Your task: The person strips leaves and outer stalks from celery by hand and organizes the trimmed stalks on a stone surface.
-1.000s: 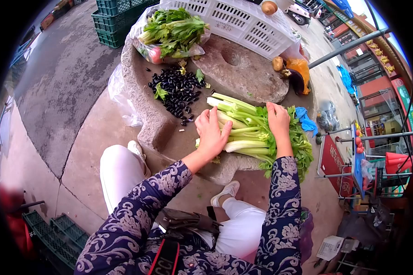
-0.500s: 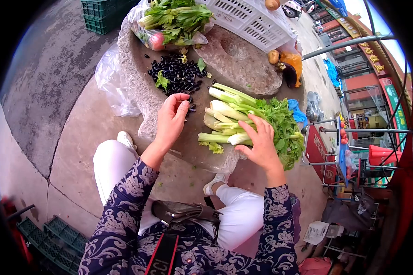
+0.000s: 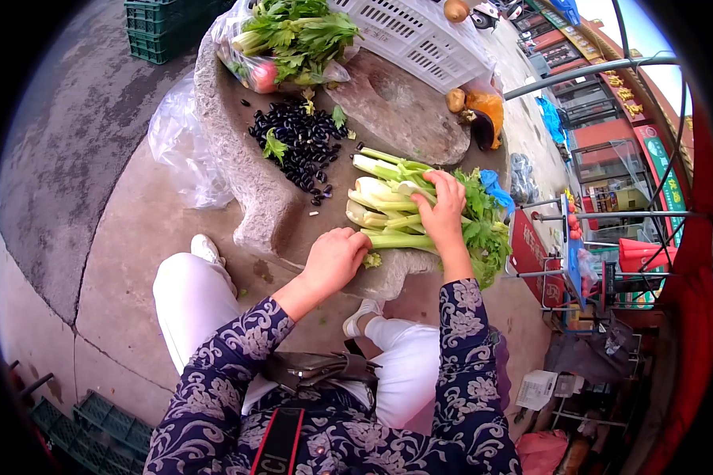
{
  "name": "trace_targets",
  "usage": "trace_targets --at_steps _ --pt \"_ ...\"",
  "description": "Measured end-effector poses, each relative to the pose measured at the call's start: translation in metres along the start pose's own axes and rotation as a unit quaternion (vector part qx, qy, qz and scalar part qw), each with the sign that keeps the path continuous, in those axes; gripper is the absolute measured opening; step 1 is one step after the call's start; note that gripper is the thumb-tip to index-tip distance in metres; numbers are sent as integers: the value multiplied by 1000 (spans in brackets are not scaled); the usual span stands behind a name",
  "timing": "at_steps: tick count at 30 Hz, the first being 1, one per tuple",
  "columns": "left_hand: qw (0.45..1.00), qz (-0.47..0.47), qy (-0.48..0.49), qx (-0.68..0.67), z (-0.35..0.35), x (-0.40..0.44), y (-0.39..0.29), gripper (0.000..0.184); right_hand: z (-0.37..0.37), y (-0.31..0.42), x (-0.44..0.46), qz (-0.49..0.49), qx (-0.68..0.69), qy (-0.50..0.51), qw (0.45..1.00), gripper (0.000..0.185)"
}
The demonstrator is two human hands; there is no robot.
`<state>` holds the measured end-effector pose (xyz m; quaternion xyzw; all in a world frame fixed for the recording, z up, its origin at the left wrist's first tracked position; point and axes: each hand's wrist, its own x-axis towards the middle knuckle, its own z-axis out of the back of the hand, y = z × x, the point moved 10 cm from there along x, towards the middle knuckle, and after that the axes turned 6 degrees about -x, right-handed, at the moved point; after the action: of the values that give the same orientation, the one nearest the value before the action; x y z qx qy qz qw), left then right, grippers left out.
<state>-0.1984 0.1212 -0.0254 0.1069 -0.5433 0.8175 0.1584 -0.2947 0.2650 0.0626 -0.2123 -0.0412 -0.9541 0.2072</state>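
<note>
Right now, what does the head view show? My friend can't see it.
A person's right hand rests on leafy celery on a stone slab; the left hand is at the stalks' pale ends. Beyond lie black bean-like pieces and a white crate.

Outdoors, in daylight. Pale paving [image 3: 123, 309] covers the near ground and, on the left, meets darker asphalt [image 3: 63, 158] along a curved edge; a seam [image 3: 74, 328] runs through the paving below. A rough stone trough [image 3: 207, 87] stands on it. Green crates [image 3: 147, 36] are stacked at the upper left, and more crates [image 3: 112, 426] lie at the lower left. On the right is a row of shopfronts [image 3: 596, 136] with glass panes, a green sign [image 3: 662, 168] and gold lettering [image 3: 627, 95]. A metal pole [image 3: 586, 74] and dark wires [image 3: 621, 32] cross in front. Nearer stand a blue-topped table [image 3: 573, 257] and a red board [image 3: 532, 257]. A blurred red surface [image 3: 697, 348] edges the lower right; bright sky [image 3: 602, 20] shows at the upper right
</note>
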Motion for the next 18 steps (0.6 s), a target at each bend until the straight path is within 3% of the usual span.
trace_targets --at_steps 5,6,10,13,16,18 --pt "1000 11 0 -12 0 1 4 7 34 41 -20 28 -65 35 997 41" --pt "1000 15 -1 -16 0 2 5 7 47 53 -26 40 -51 -12 998 32" --pt "999 35 2 -30 -1 4 10 6 45 69 -57 114 64 -10 991 20" --pt "998 43 -3 -39 2 5 10 8 46 71 -61 117 85 -14 989 19" --pt "995 66 -31 -68 9 7 14 9 51 47 -44 37 147 -67 986 11" --pt "993 81 -47 -77 17 11 15 9 23 29 -32 -31 152 40 987 12"
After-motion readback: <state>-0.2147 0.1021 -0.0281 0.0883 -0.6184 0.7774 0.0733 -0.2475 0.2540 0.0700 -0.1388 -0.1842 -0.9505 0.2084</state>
